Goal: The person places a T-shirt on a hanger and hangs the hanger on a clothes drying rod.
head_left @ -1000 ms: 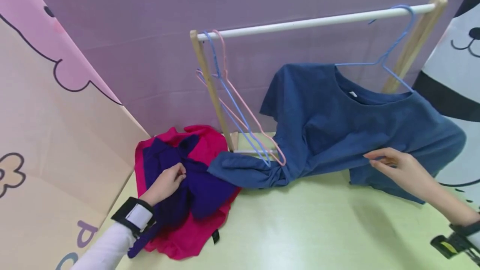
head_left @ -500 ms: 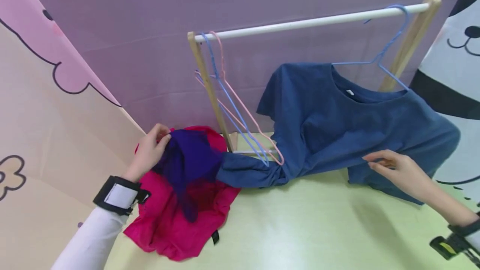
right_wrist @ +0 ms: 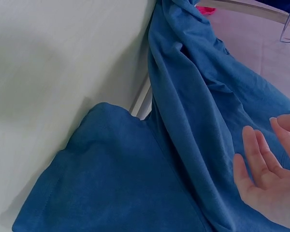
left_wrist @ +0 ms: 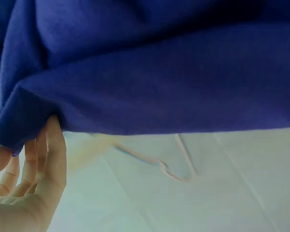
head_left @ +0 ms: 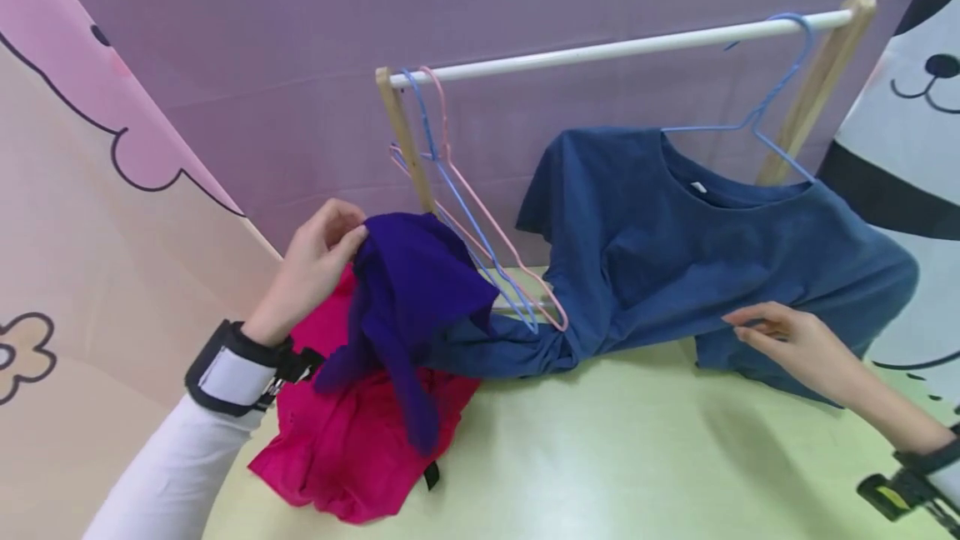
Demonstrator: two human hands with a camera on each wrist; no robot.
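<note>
My left hand (head_left: pixel 311 265) pinches the edge of a dark purple garment (head_left: pixel 412 273) and holds it up over a crumpled pink-red garment (head_left: pixel 345 457). In the left wrist view, thumb and fingers grip a corner of the purple cloth (left_wrist: pixel 159 92). On the right, a blue T-shirt (head_left: pixel 660 248) hangs from a blue wire hanger (head_left: pixel 761 115), its left part bunched and trailing toward the purple cloth. My right hand (head_left: pixel 806 352) hovers in front of the T-shirt with fingers loosely bent, holding nothing. The right wrist view shows those fingers beside the T-shirt's folds (right_wrist: pixel 193 101).
A wooden rack with a white rail (head_left: pixel 600 57) stands against a purple backdrop. At its left post (head_left: pixel 408 140) hang a second blue hanger (head_left: pixel 425 115) and a pink hanger (head_left: pixel 517 257), close to the raised purple cloth. Pale green tabletop (head_left: pixel 600 448) lies in front.
My left hand has moved up, lifting the purple garment off the pink-red one and then rightward toward the rack's left post. My right hand has barely moved.
</note>
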